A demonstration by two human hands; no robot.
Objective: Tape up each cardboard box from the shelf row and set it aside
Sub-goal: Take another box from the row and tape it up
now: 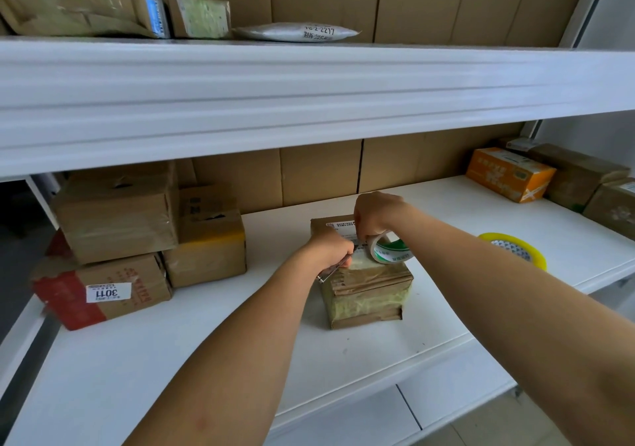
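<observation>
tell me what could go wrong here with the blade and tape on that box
1. The left hand grips a small blade right beside the right hand holding the tape roll; a slip might nick a finger.
2. The cut is over the box, so the blade could slice its old wrapping.
3. The cut tape end might stick back onto the roll.

Both forearms extended far; left hand (331, 249) fisted, gripping; right hand (376, 215) curled, knuckles up, just beyond.

Box (367, 284) top mostly hidden under both hands; label print unreadable. Metal tool (331, 270) in left hand (331, 251) mostly hidden.
</observation>
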